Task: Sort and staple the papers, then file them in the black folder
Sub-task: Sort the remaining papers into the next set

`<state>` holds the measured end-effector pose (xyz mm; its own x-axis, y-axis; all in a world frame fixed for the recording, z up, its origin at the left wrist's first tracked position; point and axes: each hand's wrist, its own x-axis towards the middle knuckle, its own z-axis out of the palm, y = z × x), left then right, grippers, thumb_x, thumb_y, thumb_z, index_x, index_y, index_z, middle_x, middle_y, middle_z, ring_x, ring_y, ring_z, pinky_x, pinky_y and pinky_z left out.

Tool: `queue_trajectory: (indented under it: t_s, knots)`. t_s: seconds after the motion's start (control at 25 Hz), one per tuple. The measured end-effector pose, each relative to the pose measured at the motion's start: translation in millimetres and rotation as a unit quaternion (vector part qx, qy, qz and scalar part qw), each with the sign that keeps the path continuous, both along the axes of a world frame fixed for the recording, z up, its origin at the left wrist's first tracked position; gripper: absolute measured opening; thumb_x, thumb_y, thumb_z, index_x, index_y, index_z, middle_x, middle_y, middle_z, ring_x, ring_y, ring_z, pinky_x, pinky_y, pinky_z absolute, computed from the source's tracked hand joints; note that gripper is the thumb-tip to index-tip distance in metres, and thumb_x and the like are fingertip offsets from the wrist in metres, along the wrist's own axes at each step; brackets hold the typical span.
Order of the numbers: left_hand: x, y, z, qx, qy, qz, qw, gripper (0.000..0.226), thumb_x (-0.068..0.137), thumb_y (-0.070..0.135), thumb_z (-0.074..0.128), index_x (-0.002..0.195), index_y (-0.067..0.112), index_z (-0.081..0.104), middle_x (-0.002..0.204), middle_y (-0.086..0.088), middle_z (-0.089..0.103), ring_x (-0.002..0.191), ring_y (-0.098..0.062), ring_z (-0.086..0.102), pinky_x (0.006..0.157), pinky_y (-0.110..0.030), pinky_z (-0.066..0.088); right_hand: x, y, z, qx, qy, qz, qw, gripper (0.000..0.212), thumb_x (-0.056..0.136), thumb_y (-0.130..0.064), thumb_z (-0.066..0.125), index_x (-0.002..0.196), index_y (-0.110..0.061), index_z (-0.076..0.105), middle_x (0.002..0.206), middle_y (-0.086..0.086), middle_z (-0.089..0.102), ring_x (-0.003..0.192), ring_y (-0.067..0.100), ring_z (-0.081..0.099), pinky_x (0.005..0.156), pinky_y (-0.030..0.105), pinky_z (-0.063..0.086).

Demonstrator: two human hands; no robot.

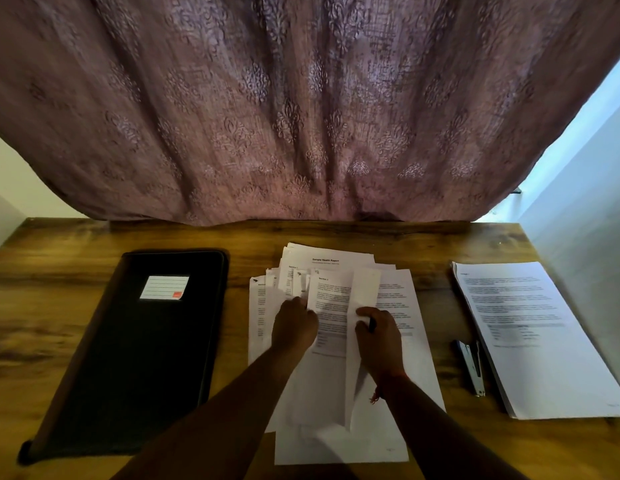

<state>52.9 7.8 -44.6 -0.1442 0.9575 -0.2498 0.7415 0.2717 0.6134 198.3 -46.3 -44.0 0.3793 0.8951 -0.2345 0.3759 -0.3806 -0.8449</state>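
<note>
The top sheet at the far end of the loose paper pile (339, 441) reads "Sample Health Report"; the sheet between the hands is headed "Section", its number too small to read. There are two paper lots: this pile under both hands, and a neat stack (540, 337) well right of the right hand. One stapler (470, 367) lies between them. One black folder (135, 355), closed and bearing a lined white label, lies left of the left hand. The left hand (294, 327) has curled fingers pressing on the pile. The right hand (379, 336) pinches a folded-up sheet (362, 299).
</note>
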Motion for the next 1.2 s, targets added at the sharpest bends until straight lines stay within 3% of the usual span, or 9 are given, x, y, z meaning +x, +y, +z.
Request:
queue_trajectory:
  t_s: [0.12,0.28,0.56,0.68,0.8,0.88,0.96,1.04,1.2]
  knots:
    - [4,-6,-3,0.036,0.039,-0.03,0.998,0.024,0.095,0.026,0.06,0.119,0.021,0.06,0.121,0.0,0.065,0.108,-0.021,0.066,0.087,-0.037,0.059,0,-1,0,0.006,-0.003,0.001,1.0,0.023,0.094,-0.012,0.059,0.117,-0.017,0.061,0.124,0.005,0.055,0.117,0.024,0.053,0.104,0.043,0.046]
    - [6,-4,-1,0.006,0.027,-0.014,1.0,0.019,0.098,0.025,0.055,0.115,0.019,0.061,0.122,-0.002,0.065,0.109,-0.022,0.065,0.084,-0.028,0.053,0,-1,0,0.004,-0.003,0.004,1.0,0.022,0.094,-0.012,0.059,0.116,-0.018,0.061,0.125,0.005,0.055,0.117,0.025,0.054,0.104,0.043,0.046]
    - [-8,3,4,-0.075,-0.125,0.047,0.988,0.014,0.095,0.026,0.058,0.099,0.015,0.066,0.108,-0.003,0.069,0.091,-0.018,0.06,0.076,-0.027,0.047,11,0,17,0.111,-0.005,-0.08,0.991,0.019,0.095,-0.005,0.054,0.107,-0.017,0.061,0.115,0.004,0.056,0.106,0.017,0.055,0.092,0.033,0.049]
    - [-5,-3,3,-0.082,-0.137,0.018,0.987,0.007,0.09,0.021,0.062,0.095,0.018,0.067,0.104,0.003,0.068,0.09,-0.014,0.059,0.073,-0.021,0.046,13,6,17,0.08,-0.069,-0.018,0.994,0.018,0.096,-0.005,0.053,0.107,-0.015,0.062,0.113,0.005,0.056,0.105,0.017,0.054,0.094,0.031,0.048]
    - [1,-15,-3,-0.068,-0.16,-0.051,0.983,0.014,0.086,0.023,0.069,0.099,0.02,0.074,0.108,0.007,0.071,0.099,-0.01,0.064,0.085,-0.025,0.054,-1,5,8,0.05,-0.078,0.031,0.995,0.016,0.097,-0.008,0.053,0.108,-0.012,0.064,0.114,0.006,0.057,0.107,0.019,0.057,0.094,0.026,0.047]
    - [3,-17,-8,-0.061,-0.168,-0.088,0.98,0.017,0.085,0.025,0.071,0.102,0.024,0.074,0.111,0.009,0.07,0.104,-0.009,0.063,0.093,-0.029,0.053,-14,3,6,0.038,-0.028,0.04,0.998,0.015,0.096,-0.022,0.057,0.108,-0.014,0.064,0.111,0.003,0.057,0.103,0.016,0.057,0.097,0.029,0.05]
    - [3,-19,-8,-0.063,-0.16,-0.112,0.979,0.032,0.084,0.03,0.071,0.116,0.029,0.066,0.121,0.011,0.065,0.114,-0.01,0.058,0.1,-0.031,0.049,-20,6,5,0.017,0.028,0.041,0.999,0.03,0.091,-0.035,0.064,0.115,-0.019,0.059,0.113,-0.002,0.056,0.106,0.014,0.056,0.098,0.033,0.051]
    - [-1,-23,-11,-0.064,-0.172,-0.109,0.977,0.048,0.082,0.039,0.072,0.127,0.03,0.058,0.129,0.011,0.058,0.122,-0.012,0.053,0.106,-0.035,0.046,-19,10,3,0.009,0.047,0.024,0.999,0.03,0.089,-0.026,0.066,0.117,-0.02,0.055,0.114,-0.002,0.056,0.111,0.017,0.057,0.094,0.033,0.052]
    - [-12,-31,-22,0.046,-0.1,-0.063,0.992,0.04,0.09,0.018,0.067,0.128,0.02,0.057,0.135,0.006,0.048,0.125,-0.01,0.047,0.103,-0.033,0.049,-5,5,6,0.02,0.041,-0.036,0.998,0.024,0.092,-0.003,0.056,0.11,-0.017,0.05,0.109,0.001,0.059,0.108,0.025,0.061,0.075,0.02,0.052]
